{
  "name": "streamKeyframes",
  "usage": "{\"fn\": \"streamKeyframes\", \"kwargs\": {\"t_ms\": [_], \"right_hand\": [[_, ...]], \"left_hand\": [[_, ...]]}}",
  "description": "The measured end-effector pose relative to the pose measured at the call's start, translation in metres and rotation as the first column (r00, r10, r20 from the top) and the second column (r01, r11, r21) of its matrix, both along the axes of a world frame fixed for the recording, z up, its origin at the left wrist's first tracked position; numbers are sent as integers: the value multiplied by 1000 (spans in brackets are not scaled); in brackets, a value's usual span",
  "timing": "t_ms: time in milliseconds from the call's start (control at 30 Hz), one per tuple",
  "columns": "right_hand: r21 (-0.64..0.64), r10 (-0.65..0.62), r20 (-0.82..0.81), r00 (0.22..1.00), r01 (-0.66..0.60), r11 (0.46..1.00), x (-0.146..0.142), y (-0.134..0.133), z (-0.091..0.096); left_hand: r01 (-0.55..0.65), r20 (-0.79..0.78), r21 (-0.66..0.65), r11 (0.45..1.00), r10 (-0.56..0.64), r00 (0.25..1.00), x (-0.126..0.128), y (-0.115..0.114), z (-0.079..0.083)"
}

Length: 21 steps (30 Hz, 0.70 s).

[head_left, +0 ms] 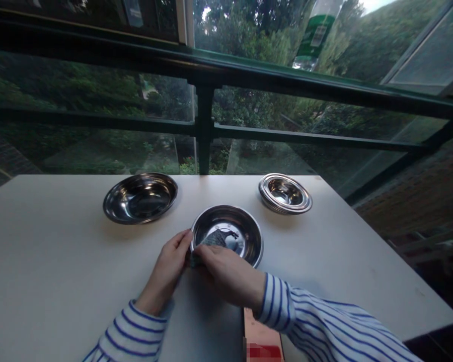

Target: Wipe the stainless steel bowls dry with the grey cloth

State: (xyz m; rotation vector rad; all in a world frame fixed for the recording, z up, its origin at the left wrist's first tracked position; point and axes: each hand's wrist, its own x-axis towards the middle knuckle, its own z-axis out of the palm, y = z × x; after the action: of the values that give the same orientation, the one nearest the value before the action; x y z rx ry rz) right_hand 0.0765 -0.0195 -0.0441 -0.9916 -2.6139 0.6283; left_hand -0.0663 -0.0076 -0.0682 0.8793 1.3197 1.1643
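Observation:
A steel bowl (245, 231) sits on the white table (53, 261) in front of me, tilted a little toward me. My left hand (168, 271) grips its near left rim with curled fingers. My right hand (228, 276) presses a small grey cloth (213, 239) against the bowl's inside near the rim, fingers closed over the cloth. Both sleeves are white with blue stripes.
A larger steel bowl (140, 197) stands at the back left. A stack of smaller steel bowls (285, 193) stands at the back right. A pink phone-like object (262, 339) lies at the near edge under my right forearm. A dark railing and glass lie beyond the table.

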Motion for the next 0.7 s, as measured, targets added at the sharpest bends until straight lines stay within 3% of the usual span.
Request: {"fn": "streamKeyframes", "kwargs": {"t_ms": [100, 233, 367, 467, 600, 700], "right_hand": [[-13, 7, -4, 1000, -7, 1000, -2, 3, 0], [-77, 144, 47, 988, -140, 987, 27, 3, 17], [-284, 300, 176, 937, -244, 927, 58, 7, 36], [-368, 307, 142, 941, -238, 899, 50, 12, 35], [-351, 272, -6, 962, -257, 900, 27, 11, 25], [-364, 338, 47, 940, -299, 882, 38, 9, 28]], "left_hand": [[-22, 58, -10, 1000, 22, 998, -3, -3, -2], [-66, 12, -30, 997, 66, 998, -8, -1, 0], [-29, -5, -41, 999, 29, 1000, -5, 4, 1], [-7, -32, -16, 1000, 7, 999, -1, 6, 0], [-15, -68, -2, 1000, 15, 998, -4, 6, 0], [-4, -70, -25, 1000, 3, 998, -8, 6, -1]]}}
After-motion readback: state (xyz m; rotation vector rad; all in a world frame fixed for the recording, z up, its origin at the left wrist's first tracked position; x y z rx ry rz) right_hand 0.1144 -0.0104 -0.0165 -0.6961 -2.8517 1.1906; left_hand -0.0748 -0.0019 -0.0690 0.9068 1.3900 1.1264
